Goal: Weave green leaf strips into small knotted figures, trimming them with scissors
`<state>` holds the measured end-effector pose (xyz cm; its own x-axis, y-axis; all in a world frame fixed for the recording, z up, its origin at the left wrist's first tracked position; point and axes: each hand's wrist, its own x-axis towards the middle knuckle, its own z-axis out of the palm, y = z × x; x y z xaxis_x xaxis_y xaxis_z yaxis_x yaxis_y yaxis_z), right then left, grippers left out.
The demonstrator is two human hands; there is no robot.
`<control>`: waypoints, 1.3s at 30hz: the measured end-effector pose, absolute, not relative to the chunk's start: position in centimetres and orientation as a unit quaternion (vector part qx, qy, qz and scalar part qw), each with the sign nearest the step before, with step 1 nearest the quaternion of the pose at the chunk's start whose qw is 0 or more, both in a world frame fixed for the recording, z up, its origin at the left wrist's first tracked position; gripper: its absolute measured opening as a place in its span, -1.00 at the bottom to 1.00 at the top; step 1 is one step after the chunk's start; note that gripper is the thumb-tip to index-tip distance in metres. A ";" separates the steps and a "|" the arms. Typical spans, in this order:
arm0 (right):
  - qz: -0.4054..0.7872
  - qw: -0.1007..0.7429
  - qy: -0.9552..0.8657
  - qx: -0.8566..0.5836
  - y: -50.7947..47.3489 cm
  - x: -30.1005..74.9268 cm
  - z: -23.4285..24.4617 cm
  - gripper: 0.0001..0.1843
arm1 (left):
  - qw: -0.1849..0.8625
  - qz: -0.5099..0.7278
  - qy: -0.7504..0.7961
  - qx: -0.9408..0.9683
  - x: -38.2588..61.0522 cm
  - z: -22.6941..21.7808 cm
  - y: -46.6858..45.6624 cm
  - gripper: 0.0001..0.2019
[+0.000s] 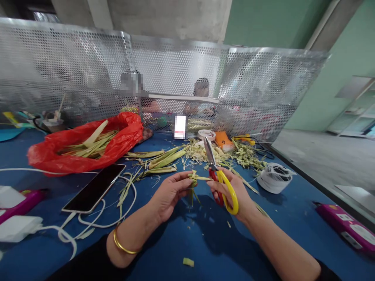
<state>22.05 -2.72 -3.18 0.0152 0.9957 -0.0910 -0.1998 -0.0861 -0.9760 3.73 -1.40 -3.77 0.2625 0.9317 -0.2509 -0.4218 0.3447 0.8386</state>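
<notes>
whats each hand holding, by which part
Left hand: plant piece, pinched at its side. Right hand: scissors, by the handles; also, seemingly, a pale strip's end.

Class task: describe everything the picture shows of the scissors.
The scissors have silver, metallic-looking blades and two looped, plastic-looking handles, one yellow, one red. Held in the right hand above the blue tabletop, they point upward in the picture, leaning slightly left. Fingers partly cover the red loop. Whether the blades are fully closed is unclear.
</notes>
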 end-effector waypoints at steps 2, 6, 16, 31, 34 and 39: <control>0.556 0.538 -0.427 -0.468 -2.8 21.9 -3.3 -0.31 | 0.724 0.452 0.388 0.347 3.9 -3.9 -1.6 -0.72; 0.539 0.544 -0.457 -0.453 -3.0 21.8 -3.2 -0.40 | 0.721 0.430 0.390 0.378 3.8 -3.8 -1.8 -0.70; 0.468 0.538 -0.522 -0.468 -2.7 22.7 -3.2 -0.41 | 0.635 0.405 0.441 0.489 4.1 -3.2 -2.2 -0.76; 0.395 0.310 -0.714 -0.488 -2.8 25.9 -2.9 -0.49 | 0.495 0.616 0.441 0.426 1.6 -2.2 0.4 -0.78; 0.421 0.289 -0.713 -0.481 -2.8 25.6 -2.9 -0.55 | 0.499 0.611 0.438 0.430 1.7 -2.3 0.4 -0.83; 0.471 0.279 -0.693 -0.470 -3.2 25.1 -2.1 -0.65 | 0.508 0.570 0.449 0.463 1.7 -2.2 0.2 -0.88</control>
